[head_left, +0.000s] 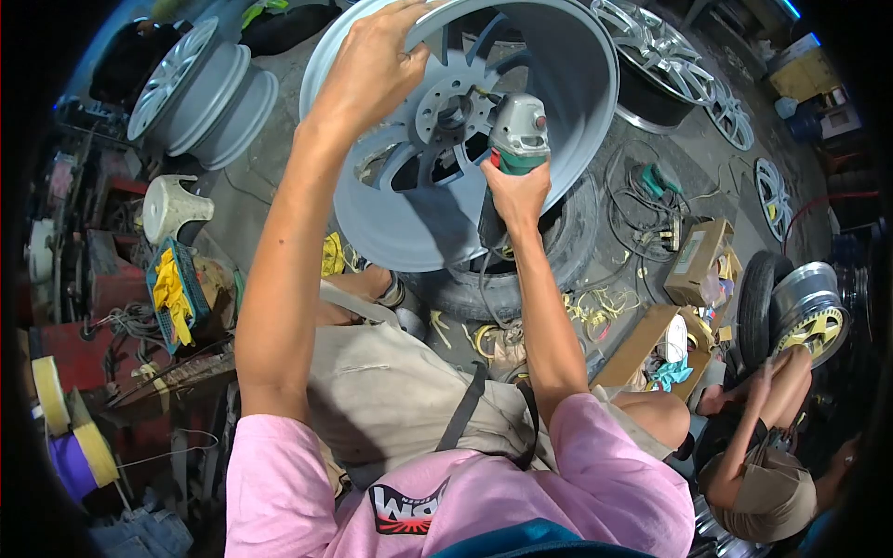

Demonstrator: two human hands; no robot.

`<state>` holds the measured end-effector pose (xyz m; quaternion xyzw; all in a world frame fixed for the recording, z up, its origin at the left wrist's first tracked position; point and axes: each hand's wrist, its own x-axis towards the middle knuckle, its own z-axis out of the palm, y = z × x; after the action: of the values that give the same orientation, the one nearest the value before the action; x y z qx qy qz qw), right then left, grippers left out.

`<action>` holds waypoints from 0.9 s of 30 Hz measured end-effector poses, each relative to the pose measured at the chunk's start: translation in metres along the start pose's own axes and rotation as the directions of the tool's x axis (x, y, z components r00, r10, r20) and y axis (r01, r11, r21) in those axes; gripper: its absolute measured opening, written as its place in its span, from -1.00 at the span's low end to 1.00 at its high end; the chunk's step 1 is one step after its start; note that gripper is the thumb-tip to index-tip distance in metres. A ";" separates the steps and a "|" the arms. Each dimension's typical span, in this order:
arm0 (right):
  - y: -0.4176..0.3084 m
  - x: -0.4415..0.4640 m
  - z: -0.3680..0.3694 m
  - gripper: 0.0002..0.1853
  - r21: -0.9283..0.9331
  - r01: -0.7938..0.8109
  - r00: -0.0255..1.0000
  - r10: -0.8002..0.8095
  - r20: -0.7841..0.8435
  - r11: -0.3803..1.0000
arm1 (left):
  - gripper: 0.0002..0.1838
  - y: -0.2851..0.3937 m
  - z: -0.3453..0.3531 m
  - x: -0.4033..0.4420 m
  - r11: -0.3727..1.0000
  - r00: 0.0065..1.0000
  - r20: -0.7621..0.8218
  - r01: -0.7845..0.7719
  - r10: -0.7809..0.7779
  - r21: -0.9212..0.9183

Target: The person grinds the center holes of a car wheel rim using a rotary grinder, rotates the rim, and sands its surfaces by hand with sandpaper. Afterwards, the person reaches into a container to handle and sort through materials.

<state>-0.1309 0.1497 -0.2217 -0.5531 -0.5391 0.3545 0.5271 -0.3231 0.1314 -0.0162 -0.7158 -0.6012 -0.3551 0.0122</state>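
One grey wheel [435, 132], tilted before you over a tyre [575, 232] lying on the floor, its upper rim gripped by your left hand [379, 73]. One grey-and-green power tool [521, 133], your right hand [521, 192] closed around its body, head inside the wheel near the hub; tip contact cannot be told.

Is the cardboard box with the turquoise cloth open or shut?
Open: the view from above looks into the cardboard box, where the turquoise cloth shows with nothing closed over it.
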 end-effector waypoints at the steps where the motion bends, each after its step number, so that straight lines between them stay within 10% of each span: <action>1: 0.001 0.001 0.001 -0.36 -0.016 0.041 0.999 -0.041 -0.026 0.999 | -0.42 0.001 0.000 0.000 1.000 1.000 -0.003 -0.003 0.004 0.013; 27: 0.028 -0.038 -0.033 -0.37 -0.005 -0.151 0.983 0.151 0.104 0.989 | -0.42 -0.009 -0.001 0.005 1.000 1.000 -0.023 -0.011 0.011 -0.005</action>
<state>-0.0991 0.1097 -0.2491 -0.5723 -0.5218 0.4225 0.4708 -0.3317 0.1375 -0.0167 -0.7150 -0.5961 -0.3648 0.0190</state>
